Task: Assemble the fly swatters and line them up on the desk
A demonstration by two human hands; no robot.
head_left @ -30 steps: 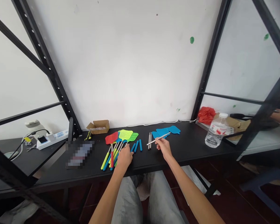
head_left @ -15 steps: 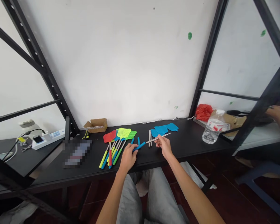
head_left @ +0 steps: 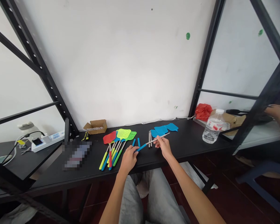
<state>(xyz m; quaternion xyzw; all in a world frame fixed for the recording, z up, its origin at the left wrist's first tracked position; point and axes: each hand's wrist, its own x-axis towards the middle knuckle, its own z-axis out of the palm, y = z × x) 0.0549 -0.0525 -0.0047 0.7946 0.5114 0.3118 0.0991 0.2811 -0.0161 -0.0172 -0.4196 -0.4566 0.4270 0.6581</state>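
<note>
My left hand [head_left: 130,157] is closed around a blue handle [head_left: 142,147]. In my right hand [head_left: 162,146] is a thin metal rod [head_left: 151,141], pinched between the fingers, its lower end meeting the handle's open end. How deep the rod sits in the handle I cannot tell. Two more blue handles [head_left: 138,142] lie just beyond my left hand. Behind the held rod, a couple of metal rods [head_left: 149,137] rest on the table, and blue swatter heads [head_left: 161,129] lie past my right hand. Left of my hands is a pile of assembled fly swatters [head_left: 124,133] in red, yellow, green and blue.
An open cardboard box [head_left: 96,126] stands at the back left, near a blurred-out object [head_left: 77,154]. A power strip [head_left: 48,141] lies further left. On the right are a water bottle [head_left: 214,127] and a red plastic bag [head_left: 203,111]. Another person's hand [head_left: 276,111] shows at the right edge.
The rod and the blue handle were apart, close together; now they meet end to end in one line. My left hand has tilted the handle up toward the rod.
</note>
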